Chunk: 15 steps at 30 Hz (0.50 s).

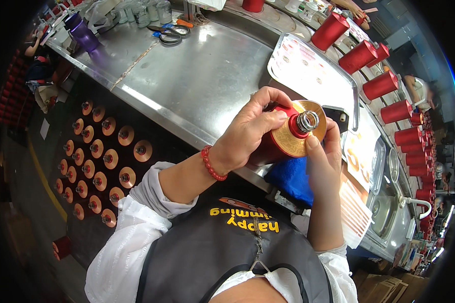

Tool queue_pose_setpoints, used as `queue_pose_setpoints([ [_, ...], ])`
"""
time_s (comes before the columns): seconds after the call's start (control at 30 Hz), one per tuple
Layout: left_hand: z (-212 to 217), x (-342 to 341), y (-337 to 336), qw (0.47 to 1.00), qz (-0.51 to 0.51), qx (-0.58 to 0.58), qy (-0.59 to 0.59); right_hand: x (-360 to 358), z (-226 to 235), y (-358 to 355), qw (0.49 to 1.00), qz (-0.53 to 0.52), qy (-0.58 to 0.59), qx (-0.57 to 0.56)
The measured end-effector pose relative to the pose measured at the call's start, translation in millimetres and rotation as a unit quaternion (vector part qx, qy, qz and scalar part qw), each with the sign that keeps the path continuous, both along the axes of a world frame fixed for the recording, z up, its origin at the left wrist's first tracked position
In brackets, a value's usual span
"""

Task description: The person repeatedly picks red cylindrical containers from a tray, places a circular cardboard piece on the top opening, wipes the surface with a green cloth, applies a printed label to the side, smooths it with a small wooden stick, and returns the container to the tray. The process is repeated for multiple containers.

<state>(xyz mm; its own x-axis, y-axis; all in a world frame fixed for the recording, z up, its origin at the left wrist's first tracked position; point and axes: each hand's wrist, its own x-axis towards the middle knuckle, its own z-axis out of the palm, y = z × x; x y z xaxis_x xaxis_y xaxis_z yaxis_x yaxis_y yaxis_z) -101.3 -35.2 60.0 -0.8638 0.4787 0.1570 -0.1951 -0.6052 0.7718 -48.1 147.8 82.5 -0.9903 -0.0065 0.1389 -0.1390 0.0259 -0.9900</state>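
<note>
A red glass bottle [262,153] is held tilted in front of my chest, its clear threaded neck [307,121] toward me. Around the neck lies a gold ring-shaped label [287,141]; at the upper right its edge seems to stand off the shoulder. My left hand [250,126] is closed on the bottle's left side, thumb pressed on the shoulder near the neck. The thumb and fingers of my right hand [324,156] pinch the label's right edge. Most of the bottle's lower body is hidden behind my left hand and wrist.
Beyond my hands is a metal table [207,65] with a tray of label sheets [313,65] and black scissors [172,35]. A blue cloth [291,179] lies below the bottle. Several gold-topped bottles [97,147] stand lower left; red bottles [380,85] line the right, near a sink [384,217].
</note>
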Motion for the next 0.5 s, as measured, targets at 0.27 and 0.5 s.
queue_pose_setpoints([
  [0.27,-15,3,2,0.990,0.040,-0.061,0.123,1,1,0,1.000,0.007,-0.004,-0.014],
  [0.5,-18,4,3,0.989,0.034,-0.052,0.134,4,3,-3,0.997,-0.005,0.029,0.069],
])
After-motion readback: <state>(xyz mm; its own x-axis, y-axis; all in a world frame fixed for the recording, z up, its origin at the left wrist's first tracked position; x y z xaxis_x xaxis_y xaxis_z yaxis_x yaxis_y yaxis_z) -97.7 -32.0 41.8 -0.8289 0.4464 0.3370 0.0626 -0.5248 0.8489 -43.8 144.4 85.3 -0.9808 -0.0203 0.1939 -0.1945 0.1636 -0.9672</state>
